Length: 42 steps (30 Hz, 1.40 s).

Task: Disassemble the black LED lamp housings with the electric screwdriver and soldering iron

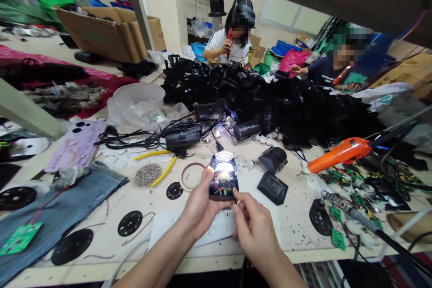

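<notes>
My left hand (199,204) grips a black lamp housing (220,196) from its left side, with the thumb along the edge. A bright white LED panel glows at its top, and coloured wires show inside the open housing. At the housing's lower right corner, the fingers of my right hand (258,225) are pinched together; what they hold is hidden. Beneath both hands lies a white power strip (216,229). Right of the housing are a black angular casing (272,187) and a black rounded casing (273,159).
An orange electric screwdriver (340,155) hangs at right above green circuit boards (338,238). A soldering iron (357,216) lies nearby. Left are a dish of screws (147,174), yellow-handled pliers (164,172) and a tape roll (189,175). Black casings (263,90) are heaped behind; two people sit beyond.
</notes>
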### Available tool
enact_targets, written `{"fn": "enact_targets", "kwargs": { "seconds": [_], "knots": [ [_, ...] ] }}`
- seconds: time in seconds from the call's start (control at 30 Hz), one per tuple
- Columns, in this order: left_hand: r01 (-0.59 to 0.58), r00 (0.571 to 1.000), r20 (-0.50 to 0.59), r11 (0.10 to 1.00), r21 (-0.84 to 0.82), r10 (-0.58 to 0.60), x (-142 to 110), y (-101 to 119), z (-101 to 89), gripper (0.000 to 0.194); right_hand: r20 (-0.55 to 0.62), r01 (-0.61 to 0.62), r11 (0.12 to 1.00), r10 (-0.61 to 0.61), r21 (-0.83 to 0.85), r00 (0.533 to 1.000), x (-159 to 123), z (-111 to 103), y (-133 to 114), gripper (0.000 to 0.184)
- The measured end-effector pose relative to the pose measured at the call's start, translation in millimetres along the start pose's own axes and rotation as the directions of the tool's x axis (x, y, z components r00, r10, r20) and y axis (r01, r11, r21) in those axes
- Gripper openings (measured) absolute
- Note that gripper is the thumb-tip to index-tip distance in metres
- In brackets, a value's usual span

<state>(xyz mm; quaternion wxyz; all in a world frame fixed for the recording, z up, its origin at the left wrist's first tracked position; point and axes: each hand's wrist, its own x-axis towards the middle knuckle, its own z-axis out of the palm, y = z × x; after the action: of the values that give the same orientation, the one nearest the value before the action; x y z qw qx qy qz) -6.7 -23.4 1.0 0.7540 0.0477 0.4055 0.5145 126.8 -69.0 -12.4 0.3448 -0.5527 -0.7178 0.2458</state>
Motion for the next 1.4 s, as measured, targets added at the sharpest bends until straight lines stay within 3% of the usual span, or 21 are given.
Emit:
{"fn": "enact_targets", "kwargs": {
  "seconds": [0.23, 0.4, 0.6, 0.67, 0.77, 0.9, 1.0, 1.17, 1.4],
  "knots": [
    [0.01, 1.0, 0.015, 0.999, 0.036, -0.011, 2.4, -3.3, -2.6, 0.032, 0.045, -0.12, 0.992, 0.118, 0.039, 0.992, 4.5, -7.5, 1.3, 0.028],
    [-0.126, 0.987, 0.111, 0.986, 0.11, 0.114, -0.8, -11.1, -2.9, 0.045, -0.021, -0.131, 0.987, 0.134, 0.093, 0.991, 4.8, -4.4, 2.0, 0.026],
    [-0.188, 0.979, 0.105, 0.973, 0.133, 0.175, -5.5, -13.5, 0.8, 0.051, 0.02, -0.287, 0.937, 0.289, 0.201, 0.957, 5.0, -1.9, 0.3, 0.032],
    [-0.192, 0.979, 0.093, 0.973, 0.127, 0.181, -5.1, -13.4, 0.9, 0.05, -0.023, -0.258, 0.952, 0.265, 0.166, 0.964, 5.0, -2.7, -0.5, 0.032],
    [-0.196, 0.978, 0.093, 0.973, 0.12, 0.186, -4.1, -13.3, 0.2, 0.05, -0.121, -0.134, 0.991, 0.136, 0.019, 0.983, 5.6, -5.6, -1.4, 0.029],
    [-0.166, 0.979, 0.141, 0.978, 0.123, 0.149, -3.8, -14.7, -1.1, 0.051, -0.115, -0.05, 0.995, 0.04, -0.083, 0.993, 7.7, -12.0, -2.5, 0.028],
    [-0.171, 0.979, 0.136, 0.976, 0.137, 0.153, -3.6, -16.8, -1.7, 0.051, -0.041, -0.124, 0.992, 0.122, -0.03, 0.992, 9.6, -17.6, -2.5, 0.03],
    [-0.178, 0.98, 0.116, 0.971, 0.161, 0.16, -3.8, -16.5, -1.1, 0.049, 0.059, -0.377, 0.919, 0.373, 0.111, 0.926, 13.4, -27.2, -1.5, 0.033],
    [-0.152, 0.984, 0.111, 0.978, 0.145, 0.137, -4.6, -13.0, 1.1, 0.05, -0.02, -0.315, 0.949, 0.316, 0.02, 0.949, 12.8, -24.4, 4.5, 0.028]
  ]
}}
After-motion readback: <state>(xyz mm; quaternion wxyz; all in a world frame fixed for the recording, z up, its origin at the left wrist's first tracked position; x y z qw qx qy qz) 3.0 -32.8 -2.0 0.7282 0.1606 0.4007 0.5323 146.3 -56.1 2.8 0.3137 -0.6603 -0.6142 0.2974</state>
